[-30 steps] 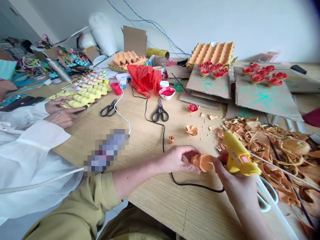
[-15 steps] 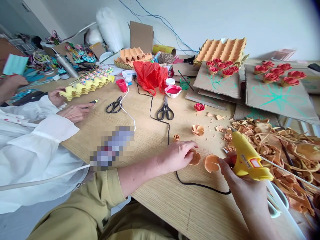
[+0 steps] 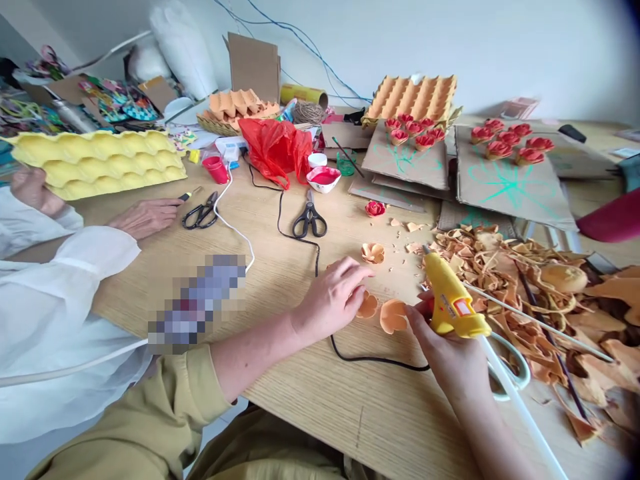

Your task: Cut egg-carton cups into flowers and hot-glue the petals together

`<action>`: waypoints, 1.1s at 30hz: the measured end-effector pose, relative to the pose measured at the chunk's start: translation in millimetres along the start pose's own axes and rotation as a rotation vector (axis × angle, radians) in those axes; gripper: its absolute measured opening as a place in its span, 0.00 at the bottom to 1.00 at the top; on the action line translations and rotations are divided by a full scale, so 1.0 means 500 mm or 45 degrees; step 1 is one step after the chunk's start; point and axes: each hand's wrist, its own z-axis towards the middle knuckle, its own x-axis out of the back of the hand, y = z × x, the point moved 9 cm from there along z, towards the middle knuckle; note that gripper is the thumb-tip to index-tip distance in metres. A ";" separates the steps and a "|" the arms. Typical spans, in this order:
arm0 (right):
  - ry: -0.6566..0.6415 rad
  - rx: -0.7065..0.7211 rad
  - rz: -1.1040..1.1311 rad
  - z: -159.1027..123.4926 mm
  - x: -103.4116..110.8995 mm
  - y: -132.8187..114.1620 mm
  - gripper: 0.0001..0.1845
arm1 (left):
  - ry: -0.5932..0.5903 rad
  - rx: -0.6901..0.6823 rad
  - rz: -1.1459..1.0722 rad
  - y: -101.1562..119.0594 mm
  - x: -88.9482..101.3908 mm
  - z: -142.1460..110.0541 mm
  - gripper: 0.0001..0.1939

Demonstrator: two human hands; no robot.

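My right hand [image 3: 450, 360] grips a yellow hot glue gun [image 3: 453, 300], its nozzle pointing up and away and a white glue stick trailing from its rear. The thumb side of that hand meets the edge of an orange petal piece [image 3: 394, 315]. Beside a second cupped orange petal piece [image 3: 367, 305], my left hand [image 3: 330, 297] is held low over the table, fingers loosely bent, thumb apart from the index finger. Whether the thumb touches the piece is unclear. Farther back lie an orange flower cup [image 3: 373, 253] and a red flower [image 3: 375, 209].
Orange scraps [image 3: 500, 287] heap up at right, with pale-handled scissors [image 3: 520, 373] nearby. Cardboard sheets [image 3: 520, 193] carry red flowers. Black scissors [image 3: 310, 219], red paint [image 3: 324, 176] and a cord cross the middle. At left, a co-worker's hand [image 3: 145, 217] is beside a yellow egg tray [image 3: 100, 160].
The view has shifted, so the table items sit farther left. The co-worker has raised and tilted the yellow egg tray. My hands stay near the same two petal pieces.
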 end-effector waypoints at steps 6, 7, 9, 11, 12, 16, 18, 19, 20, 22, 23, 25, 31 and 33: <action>-0.056 0.021 0.155 0.001 -0.004 -0.011 0.17 | -0.130 -0.564 0.184 0.096 0.000 -0.027 0.18; -0.076 0.028 0.155 0.001 -0.006 -0.014 0.17 | -0.167 -0.582 0.207 0.098 -0.005 -0.029 0.15; -0.115 0.043 0.134 0.000 -0.010 -0.017 0.17 | -0.206 -0.533 0.184 0.092 -0.008 -0.024 0.10; -0.142 0.047 0.138 -0.001 -0.011 -0.017 0.18 | -0.190 -0.454 0.078 0.083 0.000 -0.016 0.07; -0.152 0.041 0.168 -0.002 -0.011 -0.016 0.18 | -0.154 -0.411 0.008 0.078 0.008 -0.010 0.06; -0.240 0.018 0.333 -0.008 -0.016 -0.018 0.16 | 0.092 -0.051 -0.383 0.020 0.048 0.011 0.05; -0.318 0.034 0.327 -0.013 -0.022 -0.023 0.17 | 0.140 0.224 -0.684 -0.028 0.043 0.014 0.07; -0.355 0.052 0.302 -0.017 -0.025 -0.026 0.17 | 0.149 0.349 -0.846 -0.049 0.034 0.012 0.08; -0.388 0.079 0.269 -0.020 -0.027 -0.029 0.18 | 0.156 0.454 -0.998 -0.067 0.024 0.010 0.09; -0.445 0.159 0.193 -0.028 -0.031 -0.036 0.17 | 0.176 0.602 -1.245 -0.091 0.006 0.004 0.12; -0.468 0.195 0.156 -0.032 -0.033 -0.039 0.16 | 0.186 0.653 -1.339 -0.098 -0.001 0.002 0.13; -0.505 0.244 0.094 -0.039 -0.038 -0.042 0.15 | 0.203 0.740 -1.485 -0.108 -0.013 -0.002 0.15; -0.501 0.537 -0.086 -0.054 -0.046 -0.092 0.13 | 0.218 0.852 -1.586 -0.113 -0.025 -0.007 0.18; -0.490 0.587 -0.111 -0.056 -0.046 -0.101 0.13 | 0.217 0.845 -1.584 -0.111 -0.024 -0.006 0.18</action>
